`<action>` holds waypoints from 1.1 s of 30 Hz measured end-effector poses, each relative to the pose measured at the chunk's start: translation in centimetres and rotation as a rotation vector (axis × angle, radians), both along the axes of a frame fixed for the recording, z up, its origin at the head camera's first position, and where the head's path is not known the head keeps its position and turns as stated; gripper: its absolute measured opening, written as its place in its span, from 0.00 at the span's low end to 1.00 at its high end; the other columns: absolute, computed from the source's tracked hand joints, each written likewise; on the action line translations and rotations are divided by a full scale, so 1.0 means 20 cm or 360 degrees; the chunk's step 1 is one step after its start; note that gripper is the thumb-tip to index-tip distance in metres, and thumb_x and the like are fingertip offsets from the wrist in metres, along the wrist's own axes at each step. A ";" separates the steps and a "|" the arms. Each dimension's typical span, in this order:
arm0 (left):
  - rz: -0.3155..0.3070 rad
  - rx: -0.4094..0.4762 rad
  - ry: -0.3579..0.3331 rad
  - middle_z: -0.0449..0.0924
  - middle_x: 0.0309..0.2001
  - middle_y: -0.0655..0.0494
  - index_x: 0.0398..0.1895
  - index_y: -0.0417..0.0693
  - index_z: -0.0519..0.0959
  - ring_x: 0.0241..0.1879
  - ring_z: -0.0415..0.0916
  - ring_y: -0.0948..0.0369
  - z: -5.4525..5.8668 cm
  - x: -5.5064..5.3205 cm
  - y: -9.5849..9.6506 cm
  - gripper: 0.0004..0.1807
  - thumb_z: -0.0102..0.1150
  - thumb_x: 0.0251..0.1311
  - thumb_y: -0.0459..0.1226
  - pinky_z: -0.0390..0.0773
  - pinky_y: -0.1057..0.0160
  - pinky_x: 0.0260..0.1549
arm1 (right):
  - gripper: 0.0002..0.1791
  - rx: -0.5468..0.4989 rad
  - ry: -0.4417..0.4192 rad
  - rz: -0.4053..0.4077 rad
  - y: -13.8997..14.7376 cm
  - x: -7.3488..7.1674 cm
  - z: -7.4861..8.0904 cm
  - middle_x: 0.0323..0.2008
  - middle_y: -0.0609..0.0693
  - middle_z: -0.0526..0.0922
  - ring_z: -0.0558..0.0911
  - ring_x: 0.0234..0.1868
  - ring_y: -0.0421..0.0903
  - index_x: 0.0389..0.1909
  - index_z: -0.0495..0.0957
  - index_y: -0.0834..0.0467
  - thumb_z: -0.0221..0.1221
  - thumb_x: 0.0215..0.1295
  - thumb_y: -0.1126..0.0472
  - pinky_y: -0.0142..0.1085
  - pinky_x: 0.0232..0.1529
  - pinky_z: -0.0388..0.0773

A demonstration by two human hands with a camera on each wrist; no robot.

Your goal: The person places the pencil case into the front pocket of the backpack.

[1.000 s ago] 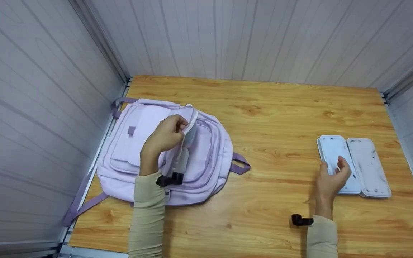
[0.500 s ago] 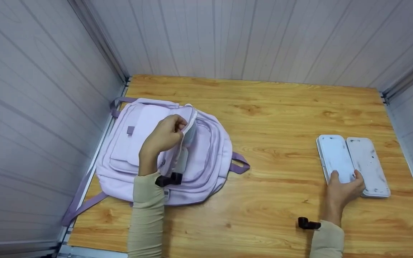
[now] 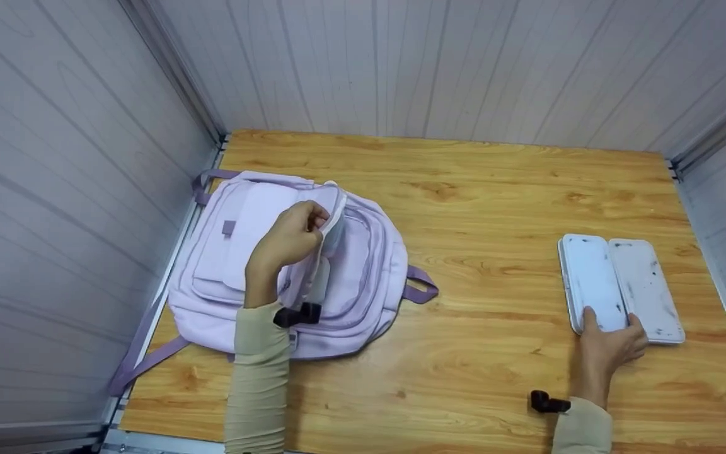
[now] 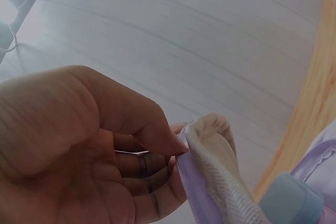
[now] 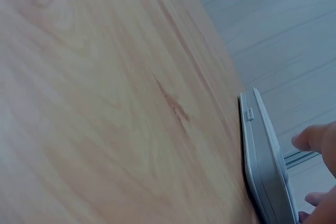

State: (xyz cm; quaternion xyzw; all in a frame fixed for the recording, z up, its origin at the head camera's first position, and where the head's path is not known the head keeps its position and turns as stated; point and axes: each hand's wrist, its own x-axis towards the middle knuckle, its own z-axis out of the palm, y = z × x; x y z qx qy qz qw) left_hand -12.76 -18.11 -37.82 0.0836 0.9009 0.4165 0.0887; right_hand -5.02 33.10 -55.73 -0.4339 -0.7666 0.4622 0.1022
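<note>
A lilac backpack [image 3: 212, 252] lies on the wooden table at the left. My left hand [image 3: 286, 236] pinches the zipper edge [image 4: 197, 182] of its front pocket between thumb and fingers, lifting it away from the bag. Inside the pocket a pale blue item [image 4: 291, 200] shows. At the right lies a light-blue pencil case [image 3: 593, 277], flat and smudged. My right hand [image 3: 609, 347] is at its near end, fingers spread, thumb over the lid and the other fingers by its right side. In the right wrist view the thumb stands apart from the case's top.
A second, whiter pencil case [image 3: 650, 290] lies right beside the blue one. The backpack's purple top loop [image 3: 423, 285] points right, and a strap [image 3: 152, 366] trails to the lower left. Panel walls [image 3: 363, 69] enclose the wooden table [image 3: 483, 208] at the back and sides.
My right hand has moved right and toward the near end of the light-blue pencil case. My left hand keeps its pinch on the pocket edge, nearly still.
</note>
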 end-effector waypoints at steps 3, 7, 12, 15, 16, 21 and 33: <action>0.0004 -0.0009 0.0002 0.72 0.41 0.46 0.46 0.33 0.74 0.39 0.68 0.55 0.00 0.00 0.00 0.17 0.42 0.53 0.24 0.69 0.60 0.42 | 0.54 -0.0002 -0.0052 0.0055 0.00 0.00 0.00 0.72 0.60 0.38 0.38 0.73 0.55 0.74 0.39 0.57 0.60 0.57 0.40 0.45 0.73 0.38; 0.0013 -0.0019 0.0015 0.73 0.40 0.46 0.45 0.33 0.74 0.39 0.68 0.55 0.00 -0.01 0.00 0.17 0.43 0.52 0.24 0.69 0.60 0.41 | 0.61 0.0019 -0.0132 0.0189 -0.01 0.01 0.00 0.73 0.63 0.35 0.36 0.73 0.59 0.74 0.32 0.59 0.61 0.54 0.38 0.50 0.73 0.37; 0.0014 -0.0011 -0.0011 0.72 0.40 0.46 0.46 0.33 0.73 0.39 0.68 0.56 -0.01 0.00 -0.01 0.17 0.42 0.53 0.25 0.69 0.60 0.41 | 0.67 0.0043 -0.0213 0.0325 -0.03 0.03 -0.02 0.73 0.63 0.29 0.30 0.74 0.61 0.73 0.23 0.59 0.63 0.54 0.38 0.52 0.73 0.34; 0.0019 -0.0008 -0.0018 0.72 0.40 0.47 0.46 0.34 0.73 0.39 0.68 0.56 -0.01 0.00 -0.01 0.17 0.42 0.53 0.24 0.69 0.61 0.41 | 0.66 0.0051 -0.0215 0.0334 -0.03 0.03 -0.02 0.74 0.62 0.27 0.30 0.74 0.60 0.73 0.22 0.59 0.63 0.54 0.40 0.50 0.73 0.34; 0.0022 -0.0006 -0.0021 0.72 0.41 0.47 0.46 0.34 0.73 0.39 0.68 0.56 0.00 0.00 -0.01 0.17 0.43 0.53 0.24 0.69 0.61 0.41 | 0.66 0.0042 -0.0211 0.0331 -0.03 0.03 -0.02 0.74 0.61 0.27 0.30 0.74 0.59 0.73 0.21 0.58 0.63 0.54 0.40 0.49 0.74 0.34; 0.0024 -0.0001 -0.0031 0.72 0.41 0.46 0.47 0.33 0.73 0.40 0.68 0.56 0.00 0.00 -0.01 0.17 0.42 0.53 0.25 0.69 0.60 0.41 | 0.65 0.0008 -0.0122 0.0273 -0.04 0.04 -0.03 0.75 0.58 0.29 0.33 0.75 0.54 0.74 0.25 0.55 0.64 0.54 0.40 0.46 0.74 0.37; 0.0019 0.0024 -0.0045 0.72 0.41 0.47 0.48 0.33 0.73 0.39 0.68 0.56 0.00 0.00 -0.01 0.18 0.42 0.53 0.24 0.69 0.61 0.40 | 0.58 0.0001 0.0157 0.0063 -0.05 0.04 -0.03 0.76 0.50 0.37 0.40 0.76 0.46 0.76 0.38 0.49 0.65 0.53 0.42 0.36 0.73 0.39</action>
